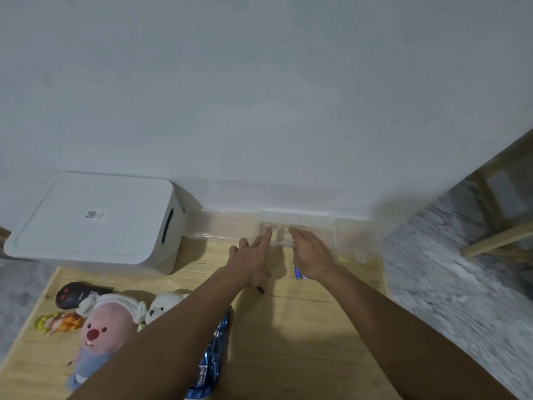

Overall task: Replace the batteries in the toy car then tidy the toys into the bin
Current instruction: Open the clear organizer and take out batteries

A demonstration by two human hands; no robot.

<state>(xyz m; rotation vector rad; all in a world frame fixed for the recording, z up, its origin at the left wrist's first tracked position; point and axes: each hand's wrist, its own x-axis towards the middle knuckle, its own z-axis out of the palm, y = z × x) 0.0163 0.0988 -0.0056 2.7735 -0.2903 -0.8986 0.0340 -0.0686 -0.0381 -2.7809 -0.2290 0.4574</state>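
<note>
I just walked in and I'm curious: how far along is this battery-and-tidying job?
Early, it seems. Nothing looks tidied: the pink plush, white bear and black toy lie on the table, and the white bin is lidded. Both hands, left hand and right hand, reach toward a clear plastic box. The battery swap and tidying remain.

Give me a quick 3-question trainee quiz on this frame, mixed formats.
1. True or false: the white bin has its lid on.
2. Both hands reach toward: A) the pink plush toy B) the clear plastic box C) the bin
3. Fill in: the blue battery pack lies partly under the ___ arm.

Key: 1 true; 2 B; 3 left. The left hand and right hand both have straight fingers.
</note>
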